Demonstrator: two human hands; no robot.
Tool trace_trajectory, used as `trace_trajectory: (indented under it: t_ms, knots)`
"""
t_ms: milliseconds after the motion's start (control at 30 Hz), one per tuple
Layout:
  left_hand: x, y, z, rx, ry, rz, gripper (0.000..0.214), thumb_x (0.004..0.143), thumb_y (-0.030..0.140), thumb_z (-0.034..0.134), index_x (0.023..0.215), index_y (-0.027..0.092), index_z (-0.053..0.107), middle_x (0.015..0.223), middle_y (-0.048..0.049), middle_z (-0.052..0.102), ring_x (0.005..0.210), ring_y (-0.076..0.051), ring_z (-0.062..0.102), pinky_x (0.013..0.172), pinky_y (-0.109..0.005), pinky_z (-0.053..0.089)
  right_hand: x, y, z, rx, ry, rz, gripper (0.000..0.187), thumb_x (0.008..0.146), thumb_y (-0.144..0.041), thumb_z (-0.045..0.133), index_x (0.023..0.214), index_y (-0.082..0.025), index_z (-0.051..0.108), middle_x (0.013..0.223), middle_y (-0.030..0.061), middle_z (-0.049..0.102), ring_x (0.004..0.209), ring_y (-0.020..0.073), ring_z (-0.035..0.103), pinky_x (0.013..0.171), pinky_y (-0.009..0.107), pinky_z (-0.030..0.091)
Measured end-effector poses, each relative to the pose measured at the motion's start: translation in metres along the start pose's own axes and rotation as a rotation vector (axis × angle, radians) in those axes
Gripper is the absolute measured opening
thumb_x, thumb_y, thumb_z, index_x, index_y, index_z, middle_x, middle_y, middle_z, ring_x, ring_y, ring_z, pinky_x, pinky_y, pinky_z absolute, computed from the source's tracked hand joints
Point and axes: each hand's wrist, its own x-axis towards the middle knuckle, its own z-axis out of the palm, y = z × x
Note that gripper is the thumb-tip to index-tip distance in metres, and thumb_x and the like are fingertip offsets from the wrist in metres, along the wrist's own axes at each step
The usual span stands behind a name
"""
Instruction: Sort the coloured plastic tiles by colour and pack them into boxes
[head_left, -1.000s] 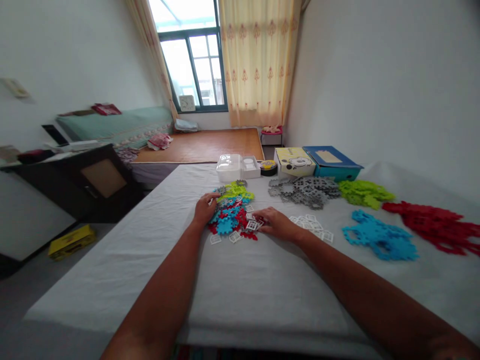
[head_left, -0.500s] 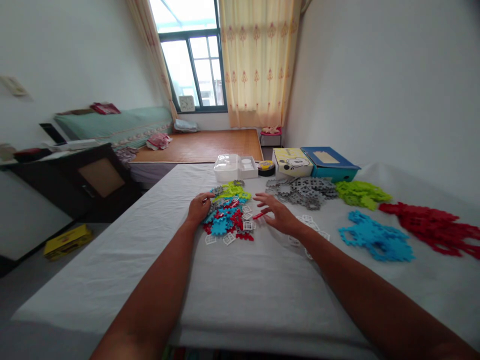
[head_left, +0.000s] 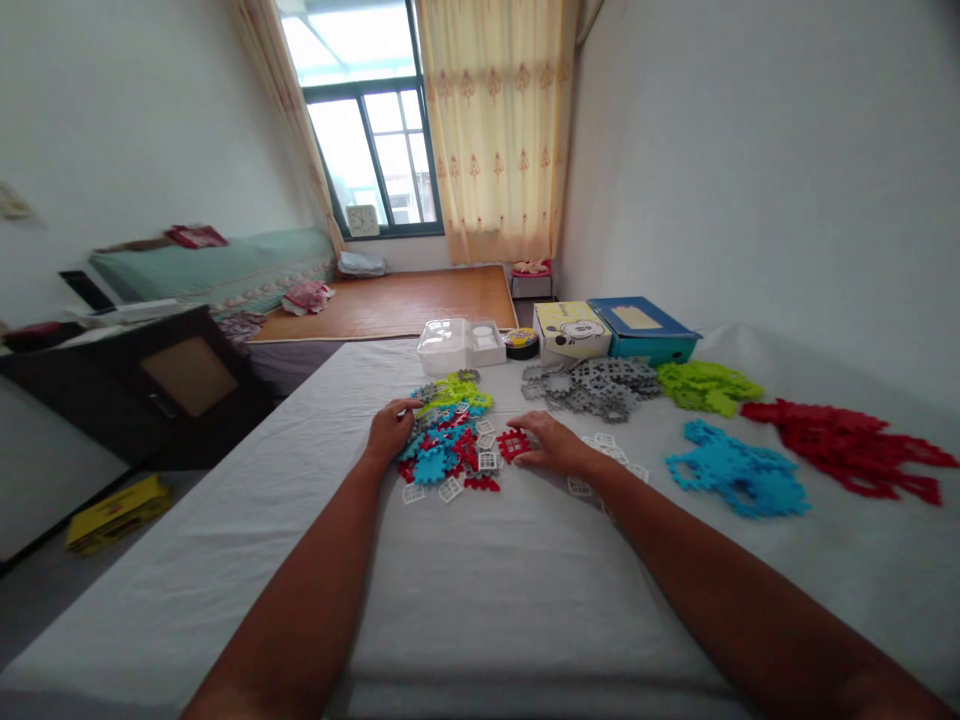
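Note:
A mixed pile of toothed plastic building pieces (head_left: 435,462) in blue, red, lime and grey lies in front of me, with small white window pieces (head_left: 450,489) along its near and right sides. My left hand (head_left: 390,430) rests against the pile's left edge, fingers apart and reaching over it; I see nothing gripped there. To the right of the pile, my right hand (head_left: 553,442) pinches a red square building piece (head_left: 513,446) with a grid centre between thumb and fingers. More white window pieces (head_left: 611,450) lie beyond that wrist, partly hidden by the forearm.
Sorted heaps of grey (head_left: 600,385), lime (head_left: 709,387), blue (head_left: 739,470) and red pieces (head_left: 847,445) spread to the right. Behind stand a clear plastic box (head_left: 442,346), a black tape roll (head_left: 521,344), a yellow cartoon box (head_left: 571,330) and a blue box (head_left: 645,330).
The red piece in my right hand has turned from edge-on to showing its flat face. The camera view has shifted slightly. My left hand stays at the pile's left edge.

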Motion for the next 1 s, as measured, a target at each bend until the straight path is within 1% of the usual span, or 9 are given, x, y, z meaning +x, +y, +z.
trace_trajectory:
  t_ms: [300,400,467,600,700,767,833,900,1000]
  knots:
    - [0.001,0.003,-0.005,0.052,-0.025,-0.035,0.033,0.076,0.028,0.045,0.093,0.022,0.073,0.105,-0.0036,0.073,0.104,-0.021,0.065,0.095,-0.034,0.049,0.004,0.006,-0.013,-0.053,0.173,0.07,0.046,0.074,-0.041,0.075,0.11,-0.016,0.065,0.101,0.0102,0.064,0.09,0.02,0.061,0.085,0.034,0.048]
    - [0.003,0.003,-0.005,0.062,-0.026,-0.048,0.033,0.075,0.029,0.046,0.091,0.024,0.074,0.104,-0.002,0.073,0.104,-0.021,0.065,0.095,-0.034,0.049,0.003,0.016,-0.041,-0.08,0.264,0.21,0.043,0.075,-0.043,0.073,0.109,-0.018,0.066,0.102,0.0087,0.067,0.086,0.019,0.063,0.083,0.033,0.049]
    - [0.003,0.004,-0.006,0.065,-0.038,-0.051,0.032,0.075,0.03,0.047,0.091,0.025,0.074,0.103,-0.0008,0.073,0.103,-0.022,0.065,0.096,-0.035,0.049,-0.008,0.025,-0.073,-0.106,0.301,0.292,0.041,0.077,-0.046,0.071,0.107,-0.019,0.067,0.102,0.0077,0.069,0.084,0.0185,0.064,0.08,0.032,0.05]
    - [0.005,0.001,-0.006,0.078,-0.041,-0.053,0.033,0.074,0.031,0.047,0.092,0.026,0.074,0.103,-0.0002,0.074,0.104,-0.023,0.065,0.096,-0.035,0.049,-0.074,0.062,-0.155,-0.339,0.428,0.463,0.041,0.081,-0.05,0.063,0.108,-0.019,0.068,0.103,0.0087,0.069,0.089,0.0202,0.064,0.082,0.032,0.049]
    - [0.007,-0.003,-0.005,0.095,-0.037,-0.065,0.034,0.074,0.034,0.047,0.094,0.026,0.074,0.104,-0.0009,0.073,0.104,-0.025,0.065,0.094,-0.036,0.05,-0.153,0.102,-0.21,-0.671,0.523,0.768,0.046,0.08,-0.05,0.063,0.109,-0.016,0.068,0.105,0.0142,0.067,0.096,0.0259,0.061,0.084,0.037,0.046]
    - [0.007,-0.004,-0.005,0.112,-0.039,-0.08,0.036,0.075,0.035,0.046,0.096,0.025,0.074,0.104,-0.0019,0.073,0.103,-0.026,0.065,0.092,-0.038,0.051,-0.2,0.127,-0.235,-0.772,0.509,0.969,0.048,0.08,-0.051,0.06,0.112,-0.016,0.067,0.109,0.017,0.066,0.098,0.0288,0.059,0.081,0.039,0.046]
    - [0.007,-0.004,-0.005,0.124,-0.032,-0.092,0.036,0.075,0.035,0.047,0.096,0.025,0.074,0.103,-0.0023,0.073,0.102,-0.027,0.066,0.091,-0.039,0.051,-0.23,0.144,-0.248,-0.787,0.479,1.122,0.051,0.081,-0.054,0.058,0.115,-0.017,0.066,0.11,0.0187,0.065,0.098,0.0311,0.058,0.078,0.041,0.045]
    - [0.007,-0.002,-0.006,0.128,-0.021,-0.094,0.035,0.074,0.034,0.047,0.095,0.025,0.075,0.101,-0.0018,0.074,0.1,-0.027,0.066,0.089,-0.038,0.052,-0.241,0.153,-0.249,-0.8,0.466,1.177,0.052,0.083,-0.055,0.054,0.117,-0.017,0.066,0.113,0.0198,0.064,0.101,0.0333,0.055,0.077,0.042,0.043]
    - [0.007,-0.001,-0.006,0.124,-0.019,-0.089,0.033,0.073,0.034,0.048,0.093,0.027,0.075,0.098,-0.0005,0.075,0.098,-0.026,0.067,0.088,-0.037,0.053,-0.232,0.155,-0.235,-0.888,0.357,1.014,0.044,0.088,-0.048,0.048,0.119,-0.02,0.065,0.123,0.0177,0.061,0.113,0.0334,0.048,0.083,0.046,0.04]
